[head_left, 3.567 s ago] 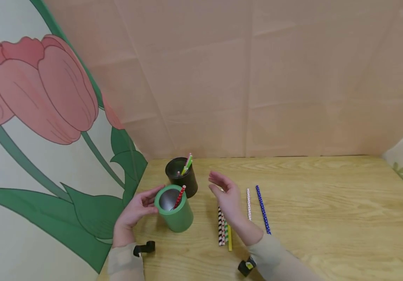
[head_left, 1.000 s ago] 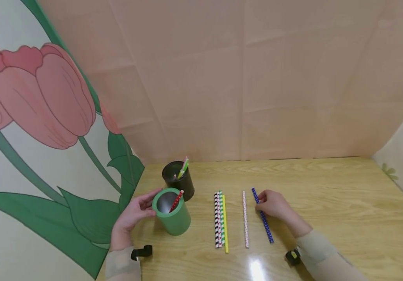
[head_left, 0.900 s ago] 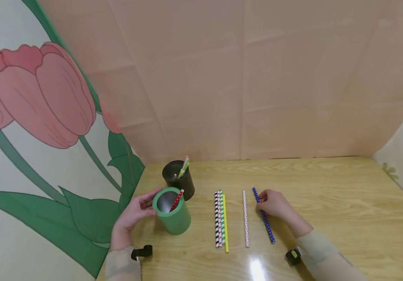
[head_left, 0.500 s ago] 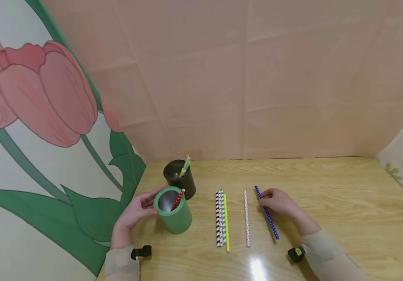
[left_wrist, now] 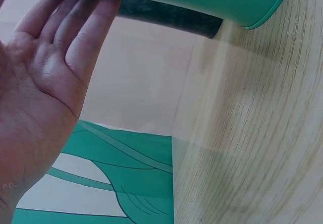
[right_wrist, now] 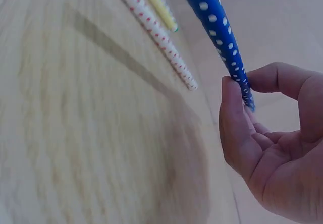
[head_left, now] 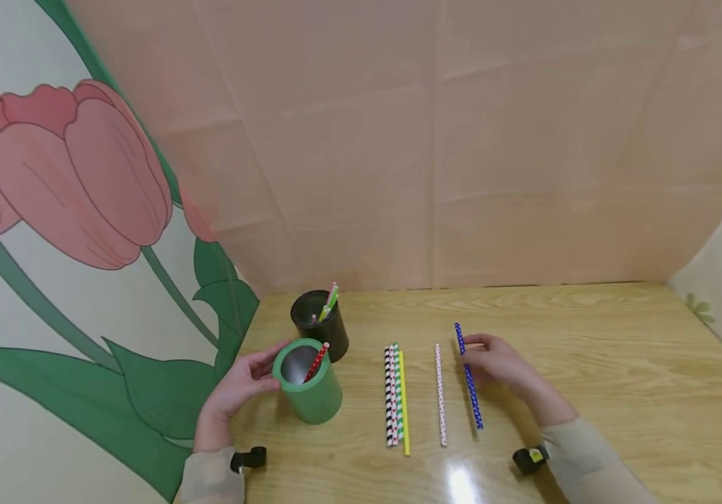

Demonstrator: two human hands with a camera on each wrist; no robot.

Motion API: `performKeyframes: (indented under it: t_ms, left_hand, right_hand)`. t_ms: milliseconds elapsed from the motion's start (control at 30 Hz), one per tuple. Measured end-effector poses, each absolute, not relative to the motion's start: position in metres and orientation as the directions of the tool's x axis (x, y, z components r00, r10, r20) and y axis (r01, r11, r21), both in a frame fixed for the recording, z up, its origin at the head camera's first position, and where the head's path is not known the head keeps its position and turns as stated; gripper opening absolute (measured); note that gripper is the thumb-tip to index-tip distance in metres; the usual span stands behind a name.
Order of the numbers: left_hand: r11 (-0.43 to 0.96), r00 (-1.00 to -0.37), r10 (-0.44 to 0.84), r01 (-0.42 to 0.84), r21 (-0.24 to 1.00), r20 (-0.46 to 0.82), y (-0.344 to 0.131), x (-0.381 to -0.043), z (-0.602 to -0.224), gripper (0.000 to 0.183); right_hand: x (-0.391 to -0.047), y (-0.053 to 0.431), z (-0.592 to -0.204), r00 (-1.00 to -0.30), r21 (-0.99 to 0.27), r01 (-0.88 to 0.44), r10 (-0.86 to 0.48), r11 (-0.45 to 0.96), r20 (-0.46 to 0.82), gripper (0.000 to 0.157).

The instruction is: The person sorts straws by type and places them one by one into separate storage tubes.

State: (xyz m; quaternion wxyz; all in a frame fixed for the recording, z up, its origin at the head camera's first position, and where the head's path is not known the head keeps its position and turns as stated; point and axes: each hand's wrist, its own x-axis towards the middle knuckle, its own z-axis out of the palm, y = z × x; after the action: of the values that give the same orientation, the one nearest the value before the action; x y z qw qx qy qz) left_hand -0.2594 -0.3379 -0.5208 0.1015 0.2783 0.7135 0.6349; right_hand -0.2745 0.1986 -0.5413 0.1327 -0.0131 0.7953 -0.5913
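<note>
My left hand holds the green cup at its left side near the rim, fingers on the far side and thumb on the near side. A red straw with white dots leans in that cup. Between thumb and fingertips, my right hand pinches a blue straw with white dots near its far end. The right wrist view has the blue straw raised over the table, its shadow apart from it. Left of it lies a white straw with red dots.
Behind the green cup stands a black cup with several straws in it. A row of straws lies mid-table: black-striped, red-dotted, green-striped and yellow. A tulip-print cloth hangs at the left.
My right hand has moved right from over the row of straws, taken hold of the blue straw and raised it; its near end has swung left. My left hand stays at the green cup.
</note>
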Motion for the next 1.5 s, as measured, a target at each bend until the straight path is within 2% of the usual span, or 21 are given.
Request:
performKeyframes:
  t_ms: [167,367,567,767,900,1200,1500]
  left_hand:
    - [0.033,-0.819,0.53,0.277,0.96,0.218,-0.338,-0.259,-0.522,0.072]
    - [0.025,-0.816,0.529,0.289,0.957,0.232,-0.338,-0.259,-0.522,0.07]
    - [0.036,-0.821,0.524,0.29,0.956,0.229,-0.338,-0.261,-0.524,0.071]
    - [0.033,-0.816,0.525,0.301,0.953,0.24,-0.339,-0.262,-0.524,0.07]
    - [0.026,-0.817,0.525,0.295,0.955,0.238,-0.339,-0.262,-0.524,0.07]
    - [0.031,-0.815,0.525,0.306,0.952,0.245,-0.339,-0.261,-0.523,0.069]
    - [0.045,-0.822,0.516,0.307,0.951,0.241,-0.338,-0.263,-0.526,0.069]
  right_hand:
    - [-0.273,0.192,-0.53,-0.962,-0.981,0.12,-0.226,0.153,-0.153,0.067]
    - [-0.271,0.174,-0.516,-0.973,-0.993,0.121,-0.196,0.013,-0.121,0.067]
    - [-0.271,0.153,-0.511,-0.991,-0.984,0.108,-0.099,-0.141,-0.094,0.058]
    - [-0.268,0.124,-0.497,-0.999,-0.947,0.037,0.008,-0.319,-0.042,0.041]
    - [-0.263,0.102,-0.487,-1.0,-0.929,-0.018,0.026,-0.368,0.009,0.031]
    - [-0.248,0.053,-0.474,-0.991,-0.874,-0.136,0.056,-0.466,0.124,0.023]
    - [-0.238,0.019,-0.47,-0.972,-0.828,-0.232,0.091,-0.51,0.217,0.026]
